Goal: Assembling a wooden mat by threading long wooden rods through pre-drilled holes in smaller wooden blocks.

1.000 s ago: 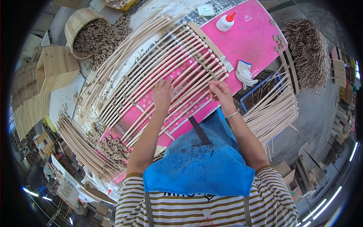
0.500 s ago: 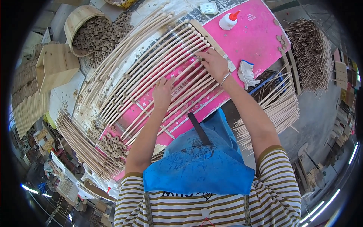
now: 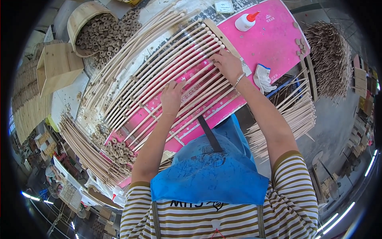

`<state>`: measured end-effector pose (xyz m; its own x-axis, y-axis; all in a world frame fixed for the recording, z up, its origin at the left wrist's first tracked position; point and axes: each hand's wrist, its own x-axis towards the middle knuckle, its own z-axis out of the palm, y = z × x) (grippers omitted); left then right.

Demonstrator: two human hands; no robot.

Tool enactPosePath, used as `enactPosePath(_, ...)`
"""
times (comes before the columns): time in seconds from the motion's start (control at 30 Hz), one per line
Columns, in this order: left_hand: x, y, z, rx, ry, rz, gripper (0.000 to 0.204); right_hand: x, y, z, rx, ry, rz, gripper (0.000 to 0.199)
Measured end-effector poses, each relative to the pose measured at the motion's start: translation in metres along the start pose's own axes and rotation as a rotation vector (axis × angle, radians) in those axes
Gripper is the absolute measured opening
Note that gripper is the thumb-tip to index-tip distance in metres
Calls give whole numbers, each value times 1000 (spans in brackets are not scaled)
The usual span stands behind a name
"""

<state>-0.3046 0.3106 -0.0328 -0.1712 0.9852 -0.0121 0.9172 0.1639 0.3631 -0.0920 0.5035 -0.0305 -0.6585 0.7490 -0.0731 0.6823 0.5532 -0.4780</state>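
Long thin wooden rods [image 3: 157, 65] lie side by side in a slanted row on a pink printed board [image 3: 217, 107]. Several have pale round knobs [image 3: 215, 39] at their upper right ends, by a wooden strip [image 3: 223, 39]. My right hand [image 3: 227, 65] is closed at the end of a rod just below the knobbed ones, fingers pinched on it. Lower down and to the left, my left hand [image 3: 172, 97] bends its fingers over the middle of a rod; its fingertips are partly hidden. Small brown wooden rings [image 3: 128, 106] sit along the lower parts of the rods.
A tipped wooden tub [image 3: 74, 30] spills brown rings at the upper left. A white glue bottle [image 3: 244, 22] with a red cap and a white glove [image 3: 262, 78] lie on the right. Bundled rods [image 3: 292, 115] stand beside the board; more rods [image 3: 89, 147] lie lower left.
The view has shifted slightly, so the board and bottle appear a little further right. Both hands stay at nearly the same rods, with only slight finger movement.
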Motion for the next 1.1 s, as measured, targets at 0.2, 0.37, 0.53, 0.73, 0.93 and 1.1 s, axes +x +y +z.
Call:
enactPosePath(0.2, -2, -1, -2, -24, -24, -21, 35, 2, -5, -3, -12, -39, 89, 17)
enactPosePath(0.37, 0, -1, 0, -44, -35, -23, 36, 1, 0, 4, -13, 12, 54, 16)
enactPosePath(0.53, 1, -1, 2, -62, -39, -33, 33, 2, 1, 3, -10, -17, 79, 16)
enactPosePath(0.73, 0, -8, -10, -74, -63, -54, 38, -16, -10, -17, 158, 82, 212, 23)
enactPosePath(0.93, -9, -40, -25, 143, 49, -24, 30, -85, -30, -18, 528, 243, 297, 21)
enactPosePath(1.1, -4, -42, -14, 267, 42, -8, 21, -125, -51, 5, 711, 171, 428, 20)
